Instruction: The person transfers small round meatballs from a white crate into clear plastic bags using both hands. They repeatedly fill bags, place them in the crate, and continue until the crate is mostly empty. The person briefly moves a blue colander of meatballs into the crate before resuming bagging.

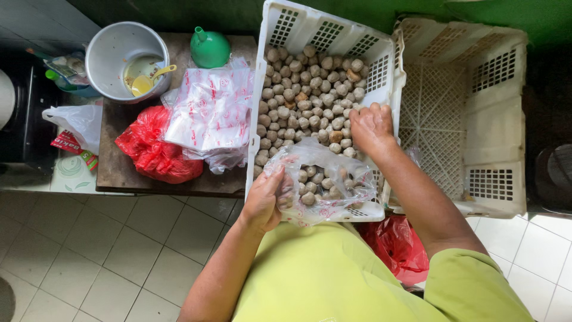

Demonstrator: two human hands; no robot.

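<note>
Head view: my left hand [265, 200] has its fingers clenched on the rim of a clear plastic bag [325, 176], holding it open over the near end of a white slotted crate [381, 211]. The bag already holds a layer of brownish-grey meatballs. My right hand [370, 126] is down in the crate, fingers curled over the loose meatballs [304, 89] near the right wall; whether they grip any I cannot tell. The crate is about full of the meatballs, heaped from far end to near end. Just beside it on the right sits a second white crate [488, 119], tilted, only bare mesh showing inside.

Left of the full crate, on a dark wooden surface [113, 170]: a stack of clear printed bags [208, 113], a red plastic bag [152, 149], a green funnel [210, 48], and a metal pot [122, 56] holding yellowish liquid and a yellow spoon [146, 82]. Another red bag [396, 244] lies below the crates by my lap.
</note>
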